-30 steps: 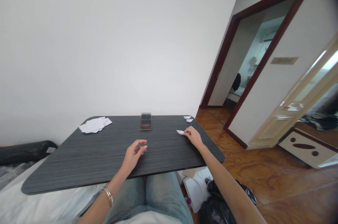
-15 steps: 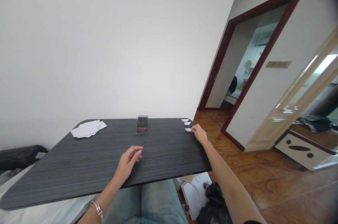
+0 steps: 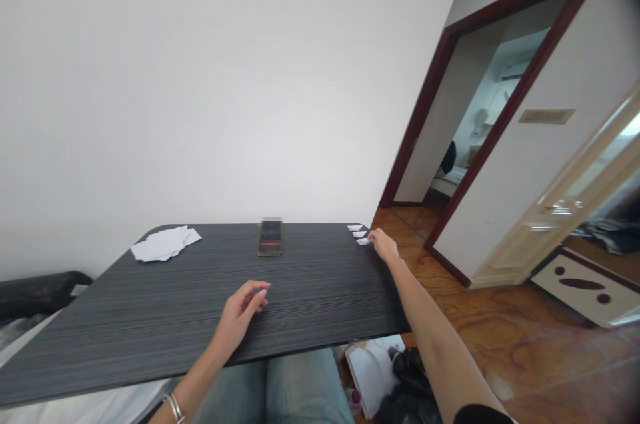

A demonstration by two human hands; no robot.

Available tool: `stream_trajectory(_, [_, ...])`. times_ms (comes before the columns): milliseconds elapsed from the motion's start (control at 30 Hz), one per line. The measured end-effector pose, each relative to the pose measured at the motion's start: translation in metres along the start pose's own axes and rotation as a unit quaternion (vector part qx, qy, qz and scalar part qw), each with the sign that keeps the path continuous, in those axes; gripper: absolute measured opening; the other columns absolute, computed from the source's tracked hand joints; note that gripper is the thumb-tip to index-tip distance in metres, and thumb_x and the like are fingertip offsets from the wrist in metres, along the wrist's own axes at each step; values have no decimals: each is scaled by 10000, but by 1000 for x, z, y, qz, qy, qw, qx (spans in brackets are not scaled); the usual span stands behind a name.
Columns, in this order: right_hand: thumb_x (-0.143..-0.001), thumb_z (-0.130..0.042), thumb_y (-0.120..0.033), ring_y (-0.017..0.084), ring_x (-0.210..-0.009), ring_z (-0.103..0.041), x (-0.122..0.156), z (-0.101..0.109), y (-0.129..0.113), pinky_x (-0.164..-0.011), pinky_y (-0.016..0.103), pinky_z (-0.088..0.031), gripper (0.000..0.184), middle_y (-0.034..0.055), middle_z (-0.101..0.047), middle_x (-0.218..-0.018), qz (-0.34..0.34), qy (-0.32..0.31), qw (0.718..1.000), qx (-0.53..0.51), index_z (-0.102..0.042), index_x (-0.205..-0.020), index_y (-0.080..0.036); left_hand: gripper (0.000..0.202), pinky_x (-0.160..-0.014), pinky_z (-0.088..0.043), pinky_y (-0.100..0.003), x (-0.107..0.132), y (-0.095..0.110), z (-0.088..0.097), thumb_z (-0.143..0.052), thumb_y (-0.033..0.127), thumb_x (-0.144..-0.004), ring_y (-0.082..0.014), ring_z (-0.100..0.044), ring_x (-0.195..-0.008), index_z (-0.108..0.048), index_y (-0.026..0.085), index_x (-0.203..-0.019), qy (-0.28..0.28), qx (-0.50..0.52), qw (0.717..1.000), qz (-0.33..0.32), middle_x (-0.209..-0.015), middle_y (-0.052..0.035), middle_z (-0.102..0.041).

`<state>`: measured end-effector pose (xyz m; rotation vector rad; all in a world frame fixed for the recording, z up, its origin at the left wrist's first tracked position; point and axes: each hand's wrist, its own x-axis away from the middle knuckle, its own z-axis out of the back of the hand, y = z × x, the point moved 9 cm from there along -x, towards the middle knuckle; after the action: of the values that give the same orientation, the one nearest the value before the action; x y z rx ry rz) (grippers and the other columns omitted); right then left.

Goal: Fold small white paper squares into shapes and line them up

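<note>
My right hand [image 3: 385, 245] reaches to the far right corner of the dark striped table [image 3: 150, 304], its fingertips pinched on a small folded white paper [image 3: 363, 241]. Two more small folded papers [image 3: 356, 231] lie just beyond it in a row along the table's right edge. My left hand [image 3: 240, 314] rests near the table's middle front, fingers loosely curled and holding nothing. A stack of white paper sheets [image 3: 163, 244] lies at the far left. A phone [image 3: 271, 238] stands upright at the far middle.
A white wall rises behind the table. To the right is wooden floor and an open doorway [image 3: 480, 137] with a dark red frame. Below the table's right edge lie a white box [image 3: 367, 367] and a black bag [image 3: 407, 384]. My jeans show under the front edge.
My right hand carried the small folded paper from the table's middle right out to the far right corner, beside the two other folded papers. My left hand stayed put.
</note>
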<state>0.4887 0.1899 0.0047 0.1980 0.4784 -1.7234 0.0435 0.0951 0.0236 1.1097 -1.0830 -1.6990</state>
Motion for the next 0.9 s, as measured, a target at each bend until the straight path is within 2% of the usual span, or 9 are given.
stream_trajectory(633, [-785,-500,-146,130,-741,-521,-2,1,2,-598,208,-320,140,-2,-562,-856,-16,2,1000,-10,-609,-801,-231,271,-583,-471,-244,0,2,-1,-479,374,-770,-162,-587,-677,-593,167,-903,2,4,1000,-5,-778,-46,-612])
stream_trajectory(900, [-796,-443,-108,158,-826,-529,-1,10,8,-650,230,-355,244,21,-571,-936,-38,27,999,-20,-601,-910,-255,279,-593,-469,-249,0,0,0,-469,382,-772,-166,-585,-677,-587,171,-911,-2,-1,1000,4,-759,-41,-609])
